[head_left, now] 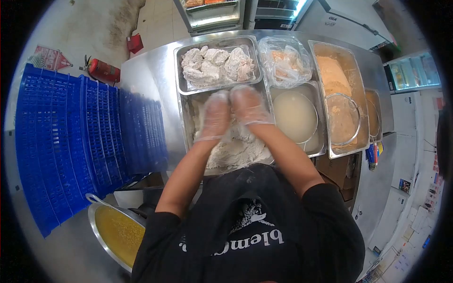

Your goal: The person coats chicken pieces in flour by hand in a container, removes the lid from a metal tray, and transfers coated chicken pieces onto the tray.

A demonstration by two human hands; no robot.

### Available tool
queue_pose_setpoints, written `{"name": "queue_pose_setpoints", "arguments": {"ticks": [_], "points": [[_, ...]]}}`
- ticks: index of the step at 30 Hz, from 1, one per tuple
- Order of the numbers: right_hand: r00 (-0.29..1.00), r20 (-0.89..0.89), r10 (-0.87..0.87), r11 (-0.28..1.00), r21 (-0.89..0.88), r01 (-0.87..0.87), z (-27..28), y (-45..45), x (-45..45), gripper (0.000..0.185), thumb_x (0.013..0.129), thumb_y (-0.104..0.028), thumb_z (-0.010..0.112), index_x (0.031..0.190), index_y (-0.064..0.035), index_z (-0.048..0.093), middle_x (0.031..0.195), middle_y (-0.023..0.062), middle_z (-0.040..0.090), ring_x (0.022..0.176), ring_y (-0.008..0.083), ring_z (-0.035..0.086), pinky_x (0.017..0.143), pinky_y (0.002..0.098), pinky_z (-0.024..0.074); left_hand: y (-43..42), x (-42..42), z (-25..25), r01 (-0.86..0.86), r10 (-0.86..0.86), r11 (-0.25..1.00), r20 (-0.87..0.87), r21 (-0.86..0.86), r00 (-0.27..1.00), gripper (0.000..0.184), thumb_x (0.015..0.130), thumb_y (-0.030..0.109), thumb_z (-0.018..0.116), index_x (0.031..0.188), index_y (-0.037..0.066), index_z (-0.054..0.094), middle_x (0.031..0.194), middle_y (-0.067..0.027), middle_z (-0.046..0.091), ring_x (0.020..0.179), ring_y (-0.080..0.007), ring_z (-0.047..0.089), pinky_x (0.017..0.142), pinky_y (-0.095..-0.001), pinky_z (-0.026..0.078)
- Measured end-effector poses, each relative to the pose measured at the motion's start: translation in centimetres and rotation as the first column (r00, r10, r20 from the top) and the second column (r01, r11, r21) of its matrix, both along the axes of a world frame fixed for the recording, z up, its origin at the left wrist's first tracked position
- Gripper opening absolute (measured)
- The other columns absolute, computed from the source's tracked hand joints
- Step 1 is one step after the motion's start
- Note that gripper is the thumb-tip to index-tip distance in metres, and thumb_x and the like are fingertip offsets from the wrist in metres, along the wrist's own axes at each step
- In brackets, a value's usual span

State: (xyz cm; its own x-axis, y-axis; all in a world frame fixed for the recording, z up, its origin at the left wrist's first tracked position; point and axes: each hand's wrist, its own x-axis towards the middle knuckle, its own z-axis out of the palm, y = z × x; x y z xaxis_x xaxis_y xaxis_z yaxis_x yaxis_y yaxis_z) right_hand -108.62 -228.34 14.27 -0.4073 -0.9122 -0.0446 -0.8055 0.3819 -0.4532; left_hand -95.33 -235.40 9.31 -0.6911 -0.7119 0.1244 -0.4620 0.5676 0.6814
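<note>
Both my hands wear clear plastic gloves and are blurred by motion. My left hand (216, 114) is over the deep metal tray of white flour (238, 150), near its far edge. Beside it, almost touching, is my right hand (247, 104), over the same tray. The fingers of both are smeared, and whether they hold anything cannot be made out. Just beyond them, a metal tray (177, 70) holds flour-coated pieces (217, 65). To the right of the flour is a round container of pale liquid (295, 115).
Blue plastic crates (54, 137) stand at the left. A clear bag of food (285, 61) and a long tray of orange-brown powder (332, 75) with a wire-rimmed strainer (343, 119) are at the right. A pot of yellow liquid (118, 231) sits lower left.
</note>
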Motion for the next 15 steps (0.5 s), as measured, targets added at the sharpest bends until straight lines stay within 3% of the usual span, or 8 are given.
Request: {"name": "queue_pose_setpoints", "arguments": {"ticks": [2, 4, 6, 7, 8, 10, 11, 15], "points": [[0.988, 0.118, -0.097, 0.97, -0.21, 0.121, -0.3, 0.9, 1.0, 0.023, 0.094, -0.013, 0.056, 0.088, 0.002, 0.071, 0.098, 0.03, 0.069, 0.096, 0.0431, 0.069, 0.085, 0.0514, 0.0547, 0.6, -1.0, -1.4, 0.071, -0.094, 0.952, -0.062, -0.297, 0.994, 0.011, 0.091, 0.003, 0.053, 0.095, 0.001, 0.063, 0.087, -0.021, 0.064, 0.088, -0.0403, 0.064, 0.078, -0.0497, 0.051], [1.0, 0.018, 0.006, 0.998, 0.067, -0.008, 0.3, 0.4, -0.8, 0.023, 0.095, -0.013, 0.053, 0.092, 0.001, 0.071, 0.101, 0.0302, 0.068, 0.096, 0.043, 0.069, 0.083, 0.0513, 0.0545, -0.5, -0.5, 1.6, 0.108, -0.1, 0.967, 0.042, -0.232, 0.994, 0.013, 0.09, 0.002, 0.052, 0.096, 0.0, 0.063, 0.092, -0.0216, 0.064, 0.092, -0.0399, 0.063, 0.08, -0.0496, 0.05], [1.0, 0.014, 0.011, 1.0, 0.028, -0.012, -0.2, 0.9, -0.3, 0.022, 0.094, -0.013, 0.054, 0.09, 0.0005, 0.071, 0.098, 0.0295, 0.068, 0.093, 0.0432, 0.069, 0.081, 0.0513, 0.0542, -0.9, 0.9, 3.0, -0.005, -0.006, 0.995, 0.106, 0.098, 0.994, 0.017, 0.089, 0.001, 0.05, 0.1, 0.0, 0.063, 0.097, -0.0221, 0.064, 0.098, -0.0411, 0.063, 0.084, -0.0504, 0.051], [1.0, -0.002, 0.019, 1.0, -0.023, -0.019, -0.3, 0.9, -0.2, 0.022, 0.094, -0.013, 0.054, 0.089, -0.0001, 0.07, 0.094, 0.0288, 0.068, 0.09, 0.0434, 0.069, 0.078, 0.0514, 0.0539, 0.2, 0.8, 0.4, 0.101, -0.136, 0.963, -0.129, -0.25, 0.982, 0.02, 0.089, 0.001, 0.05, 0.103, -0.001, 0.064, 0.099, -0.0223, 0.065, 0.098, -0.0412, 0.063, 0.086, -0.0499, 0.051], [1.0, 0.0, 0.024, 0.999, -0.025, -0.024, -1.5, 1.4, 0.3, 0.022, 0.094, -0.013, 0.054, 0.089, -0.0001, 0.07, 0.094, 0.0288, 0.068, 0.09, 0.0434, 0.069, 0.078, 0.0514, 0.0539, 1.1, 0.7, -0.3, 0.096, -0.132, 0.963, -0.127, -0.252, 0.983, 0.02, 0.089, 0.001, 0.05, 0.103, -0.001, 0.064, 0.099, -0.0223, 0.065, 0.098, -0.0412, 0.063, 0.086, -0.0499, 0.051], [0.999, 0.05, 0.015, 0.943, -0.333, 0.003, -3.9, 2.0, 0.7, 0.019, 0.092, -0.015, 0.056, 0.089, -0.0004, 0.069, 0.093, 0.0275, 0.067, 0.091, 0.0437, 0.067, 0.079, 0.0522, 0.0523, 1.4, -0.1, -0.7, 0.095, -0.085, 0.953, 0.047, -0.288, 0.995, 0.024, 0.087, 0.001, 0.05, 0.106, -0.002, 0.065, 0.101, -0.0223, 0.065, 0.098, -0.0401, 0.063, 0.088, -0.0487, 0.05], [0.999, 0.026, 0.033, 0.999, -0.004, -0.033, -1.8, 1.2, -0.3, 0.017, 0.09, -0.014, 0.056, 0.09, 0.0, 0.066, 0.094, 0.0273, 0.067, 0.093, 0.0445, 0.066, 0.08, 0.053, 0.051, 0.6, 0.5, -0.8, 0.127, -0.138, 0.96, -0.027, -0.25, 0.99, 0.022, 0.088, 0.0, 0.051, 0.104, -0.003, 0.065, 0.102, -0.0244, 0.065, 0.1, -0.0412, 0.063, 0.089, -0.0493, 0.05], [0.999, 0.037, 0.0, 0.999, 0.053, -0.002, -0.1, 2.5, 0.4, 0.017, 0.09, -0.012, 0.055, 0.092, 0.0007, 0.066, 0.097, 0.0271, 0.067, 0.095, 0.0441, 0.066, 0.081, 0.0522, 0.0513, 1.7, 1.3, -0.6, 0.081, -0.104, 0.977, -0.109, -0.197, 0.989, 0.021, 0.093, 0.004, 0.052, 0.108, -0.001, 0.066, 0.101, -0.0228, 0.068, 0.1, -0.0411, 0.065, 0.085, -0.0501, 0.05]]}}
